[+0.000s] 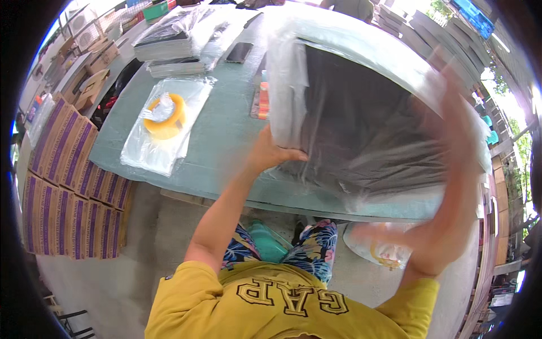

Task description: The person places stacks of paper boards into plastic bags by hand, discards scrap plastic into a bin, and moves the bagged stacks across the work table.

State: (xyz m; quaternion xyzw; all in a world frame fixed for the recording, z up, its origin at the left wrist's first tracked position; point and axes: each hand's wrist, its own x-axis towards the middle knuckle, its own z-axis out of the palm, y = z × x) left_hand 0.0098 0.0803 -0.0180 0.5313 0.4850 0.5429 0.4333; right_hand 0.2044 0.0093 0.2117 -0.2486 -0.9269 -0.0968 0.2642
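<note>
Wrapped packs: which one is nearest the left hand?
The big dark pack, with the left hand at its left edge. The stacked packs lie at the table's far left, beyond the tape.

Readable text, two spots: big dark-outlined capitals across the chest of the yellow shirt [293, 305], upside down from here; block capitals on purple bands along the stacked brown cartons [70, 212].

Packing workshop: stacked cartons [73, 183], tape roll [167, 130], worktable [223, 124].
</note>
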